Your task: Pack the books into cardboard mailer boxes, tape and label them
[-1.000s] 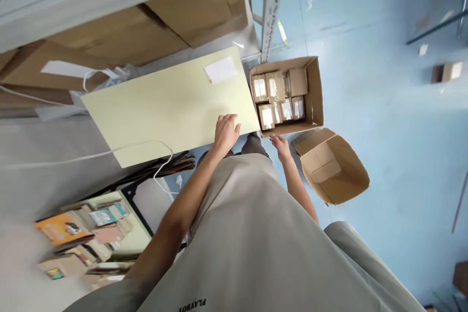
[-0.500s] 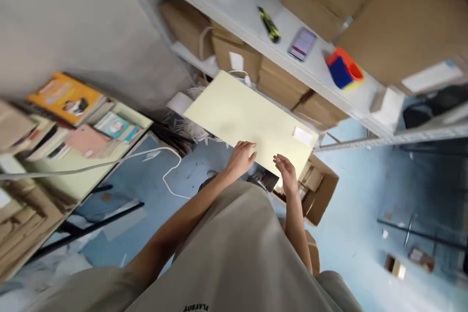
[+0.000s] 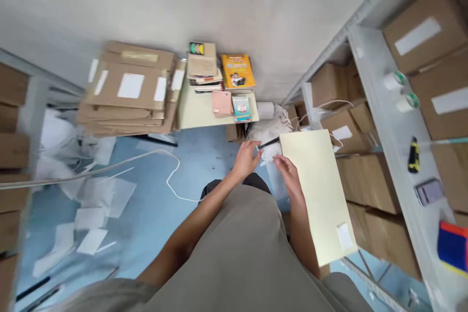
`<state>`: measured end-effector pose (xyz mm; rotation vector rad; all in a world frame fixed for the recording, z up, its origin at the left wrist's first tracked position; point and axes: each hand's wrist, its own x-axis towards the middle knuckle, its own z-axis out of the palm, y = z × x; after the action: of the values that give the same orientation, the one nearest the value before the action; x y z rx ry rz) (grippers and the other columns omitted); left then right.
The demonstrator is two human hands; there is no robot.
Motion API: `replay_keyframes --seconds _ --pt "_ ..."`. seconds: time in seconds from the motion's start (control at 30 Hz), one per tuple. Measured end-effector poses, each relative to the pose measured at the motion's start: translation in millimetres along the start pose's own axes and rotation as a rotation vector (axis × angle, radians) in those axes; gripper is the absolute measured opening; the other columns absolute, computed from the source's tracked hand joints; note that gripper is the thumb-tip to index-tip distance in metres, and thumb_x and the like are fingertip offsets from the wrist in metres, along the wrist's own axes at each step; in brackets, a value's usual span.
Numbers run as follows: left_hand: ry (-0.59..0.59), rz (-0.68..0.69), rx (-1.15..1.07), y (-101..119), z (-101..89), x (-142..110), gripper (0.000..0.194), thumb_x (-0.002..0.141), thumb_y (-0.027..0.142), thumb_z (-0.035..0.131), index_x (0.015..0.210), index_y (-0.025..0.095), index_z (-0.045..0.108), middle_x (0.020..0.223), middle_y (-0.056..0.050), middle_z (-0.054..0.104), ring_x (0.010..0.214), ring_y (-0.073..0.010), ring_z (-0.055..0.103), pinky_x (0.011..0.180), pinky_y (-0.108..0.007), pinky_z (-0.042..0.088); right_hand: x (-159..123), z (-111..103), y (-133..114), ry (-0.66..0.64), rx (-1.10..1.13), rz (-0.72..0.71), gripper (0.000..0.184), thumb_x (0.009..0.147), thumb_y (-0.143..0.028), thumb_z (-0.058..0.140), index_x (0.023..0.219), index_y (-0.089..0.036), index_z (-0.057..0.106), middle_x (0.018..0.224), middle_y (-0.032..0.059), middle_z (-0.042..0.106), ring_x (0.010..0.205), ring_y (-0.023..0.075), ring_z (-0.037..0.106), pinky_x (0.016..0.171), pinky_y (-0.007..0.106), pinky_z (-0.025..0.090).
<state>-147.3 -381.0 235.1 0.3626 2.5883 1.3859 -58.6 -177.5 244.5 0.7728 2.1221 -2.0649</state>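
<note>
My left hand hangs in front of my body over the blue floor, fingers loosely curved and thumb apart, holding nothing. My right hand is beside the left edge of a pale yellow tabletop, fingers stretched out, with nothing in it; whether it touches the edge I cannot tell. A small white paper lies on that tabletop. Ahead, a second pale yellow table bears an orange book, pink notebooks, a teal booklet and a pile of books.
Flattened cardboard boxes are stacked at the left. A white cable crosses over the floor, where paper scraps lie. The right-hand shelf carries tape rolls, a yellow-black cutter, a phone and boxes.
My view and body have turned left. The pale yellow tabletop and shelf now stand on my right, and the table with books is ahead. Both hands stay empty.
</note>
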Motion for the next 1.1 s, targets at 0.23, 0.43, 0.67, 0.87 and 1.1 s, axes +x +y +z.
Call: replay_keyframes --seconds 0.23,0.43,0.67,0.87,1.1 --pt "0.210 -0.208 0.001 -52 -58.0 27 0.031 0.112 0.024 0.068 0.140 0.021 0.080 0.144 -0.016 0.083 0.137 -0.0349 0.077 0.125 -0.054 0.059 105 80 -34 -0.244 -0.066 0.000 0.060 0.078 -0.070 0.099 0.121 -0.030 0.086 0.136 0.0136 0.088 0.139 0.0385 0.079 0.131 0.060 0.057" --pt "0.327 -0.327 0.022 -73 -101.0 75 0.032 0.111 0.026 0.067 0.139 0.022 0.081 0.142 -0.016 0.083 0.136 -0.0349 0.077 0.122 -0.053 0.061 183 140 -71 -0.415 -0.043 -0.009 0.054 0.080 -0.064 0.100 0.118 -0.028 0.086 0.133 0.0128 0.089 0.138 0.0381 0.079 0.129 0.056 0.059" --pt "0.418 -0.462 0.055 -98 -125.4 129 0.033 0.111 0.026 0.067 0.139 0.019 0.080 0.132 -0.017 0.083 0.131 -0.0334 0.079 0.121 -0.051 0.062 267 187 -101 -0.566 -0.035 -0.013 0.050 0.086 -0.063 0.096 0.119 -0.027 0.086 0.132 0.0107 0.089 0.138 0.0349 0.079 0.127 0.051 0.060" --pt "0.496 -0.529 0.049 -133 -145.6 156 0.038 0.110 0.029 0.067 0.145 0.017 0.075 0.144 -0.020 0.080 0.133 -0.0318 0.079 0.120 -0.050 0.063 337 233 -103 -0.609 -0.065 -0.046 0.048 0.089 -0.064 0.093 0.116 -0.025 0.085 0.131 0.0110 0.089 0.134 0.0343 0.080 0.126 0.051 0.060" --pt "0.556 -0.679 0.099 -194 -219.4 255 0.053 0.109 0.027 0.066 0.160 0.010 0.066 0.166 -0.026 0.069 0.146 -0.0334 0.073 0.124 -0.046 0.060 416 340 -106 -0.612 -0.228 -0.156 0.043 0.094 -0.054 0.091 0.122 -0.023 0.081 0.135 0.0120 0.087 0.136 0.0315 0.077 0.128 0.049 0.057"
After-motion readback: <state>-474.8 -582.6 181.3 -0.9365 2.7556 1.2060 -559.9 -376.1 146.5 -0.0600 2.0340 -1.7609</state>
